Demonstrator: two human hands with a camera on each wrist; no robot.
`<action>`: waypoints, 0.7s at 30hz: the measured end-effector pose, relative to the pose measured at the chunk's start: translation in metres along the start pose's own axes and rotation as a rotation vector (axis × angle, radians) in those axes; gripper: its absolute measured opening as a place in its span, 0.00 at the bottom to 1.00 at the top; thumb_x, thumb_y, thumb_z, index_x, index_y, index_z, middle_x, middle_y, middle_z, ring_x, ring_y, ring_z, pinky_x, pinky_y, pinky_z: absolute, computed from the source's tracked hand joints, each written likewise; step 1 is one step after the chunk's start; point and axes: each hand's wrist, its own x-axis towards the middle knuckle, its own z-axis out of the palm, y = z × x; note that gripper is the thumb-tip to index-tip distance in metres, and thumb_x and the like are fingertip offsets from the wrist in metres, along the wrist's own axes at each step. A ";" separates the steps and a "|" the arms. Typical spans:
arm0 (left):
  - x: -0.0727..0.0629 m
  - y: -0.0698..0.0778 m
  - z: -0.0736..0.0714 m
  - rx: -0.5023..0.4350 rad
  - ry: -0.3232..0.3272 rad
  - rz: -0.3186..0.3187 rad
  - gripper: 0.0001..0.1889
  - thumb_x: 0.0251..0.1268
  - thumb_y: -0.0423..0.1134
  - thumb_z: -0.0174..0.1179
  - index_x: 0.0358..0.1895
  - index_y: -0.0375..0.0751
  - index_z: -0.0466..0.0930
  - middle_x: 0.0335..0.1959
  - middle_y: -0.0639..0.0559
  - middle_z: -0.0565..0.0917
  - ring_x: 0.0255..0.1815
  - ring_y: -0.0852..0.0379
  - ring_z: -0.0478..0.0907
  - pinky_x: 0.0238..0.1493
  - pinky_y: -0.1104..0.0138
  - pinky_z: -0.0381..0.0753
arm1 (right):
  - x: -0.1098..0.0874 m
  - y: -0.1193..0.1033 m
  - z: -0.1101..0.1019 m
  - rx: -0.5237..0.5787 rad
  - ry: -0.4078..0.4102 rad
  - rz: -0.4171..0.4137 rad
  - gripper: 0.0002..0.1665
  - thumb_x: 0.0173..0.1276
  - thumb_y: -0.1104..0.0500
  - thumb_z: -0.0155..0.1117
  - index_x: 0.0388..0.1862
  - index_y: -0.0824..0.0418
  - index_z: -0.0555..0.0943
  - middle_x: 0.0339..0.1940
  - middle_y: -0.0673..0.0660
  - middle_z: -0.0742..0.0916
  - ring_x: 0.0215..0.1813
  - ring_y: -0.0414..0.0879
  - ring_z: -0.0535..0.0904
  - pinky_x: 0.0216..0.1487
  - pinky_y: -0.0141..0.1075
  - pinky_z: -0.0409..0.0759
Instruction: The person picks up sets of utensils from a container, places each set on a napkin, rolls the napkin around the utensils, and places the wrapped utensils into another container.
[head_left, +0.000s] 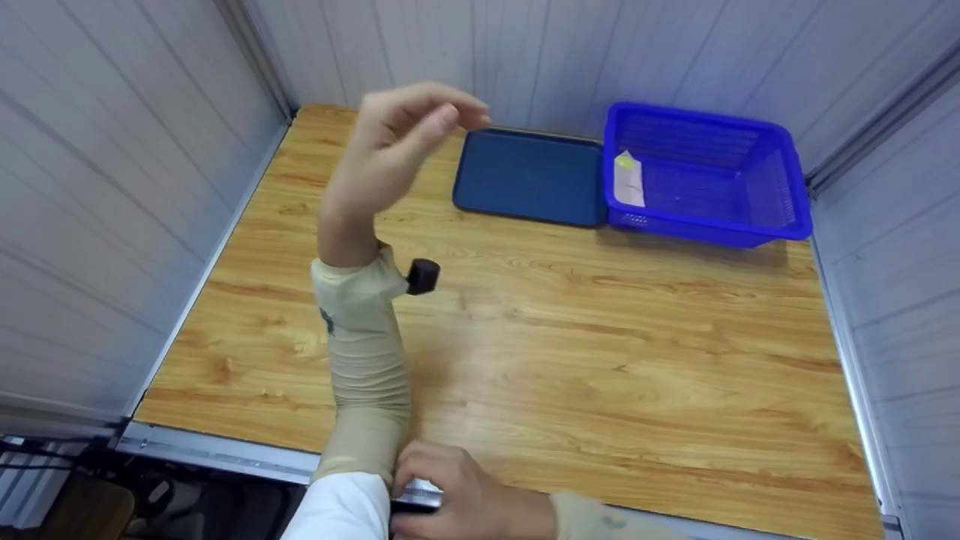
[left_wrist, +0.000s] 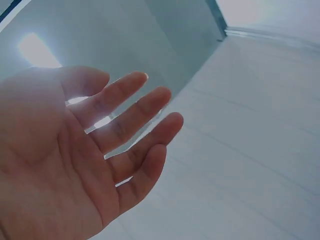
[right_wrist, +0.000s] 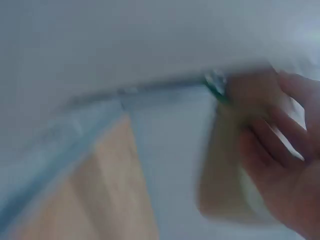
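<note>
My left hand is raised above the table's left side, palm turned inward and fingers loosely bent, with nothing held. In the left wrist view the same hand shows its palm and slightly spread fingers. A beige arm sleeve covers the left forearm, and a small black camera sticks out at its wrist end. Near the table's front edge, my right hand grips the sleeve's elbow end with curled fingers. The right wrist view is blurred, with the right hand against the beige sleeve.
A dark blue tray lies at the back of the wooden table. To its right stands a blue plastic basket with a white and yellow packet inside. Pale panel walls enclose the left, back and right sides.
</note>
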 end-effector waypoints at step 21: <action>-0.027 0.048 -0.098 -0.778 0.457 0.573 0.25 0.75 0.42 0.40 0.21 0.24 0.65 0.09 0.35 0.63 0.10 0.38 0.63 0.18 0.52 0.67 | 0.010 -0.018 0.047 0.045 -0.126 -0.020 0.10 0.70 0.65 0.53 0.26 0.62 0.73 0.22 0.52 0.77 0.30 0.32 0.70 0.37 0.18 0.70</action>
